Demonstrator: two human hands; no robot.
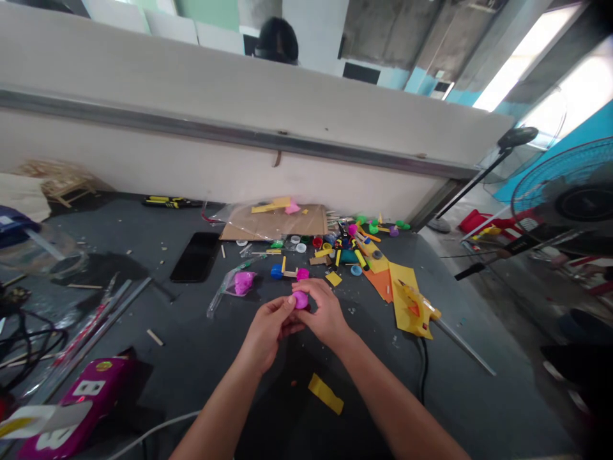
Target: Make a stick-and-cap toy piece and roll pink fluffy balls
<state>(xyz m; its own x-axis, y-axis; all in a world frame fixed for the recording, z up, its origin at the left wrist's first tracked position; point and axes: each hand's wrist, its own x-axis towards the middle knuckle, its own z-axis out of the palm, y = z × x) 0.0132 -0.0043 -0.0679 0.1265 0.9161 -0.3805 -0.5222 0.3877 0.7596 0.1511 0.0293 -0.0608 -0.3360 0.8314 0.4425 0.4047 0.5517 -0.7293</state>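
Observation:
Between the fingertips of both hands, above the table, is a small rounded piece of purple modelling clay (300, 299). My left hand (269, 324) pinches it from the left, thumb on top. My right hand (326, 313) closes round its right side, and the fingers partly hide it. A clear plastic bag (221, 300) with a larger lump of purple clay (243, 282) lies to the left of the hands. Just beyond them sits a small piece (290, 273) made of a stick with blue and pink clay ends.
A yellow glue gun (416, 310) rests on yellow paper at the right. A black phone (195, 257), cardboard (272, 225), pliers (359, 252) and bottle caps (301, 248) lie farther back. A magenta power strip (81, 409) is front left; a yellow strip (325, 393) lies near my arms.

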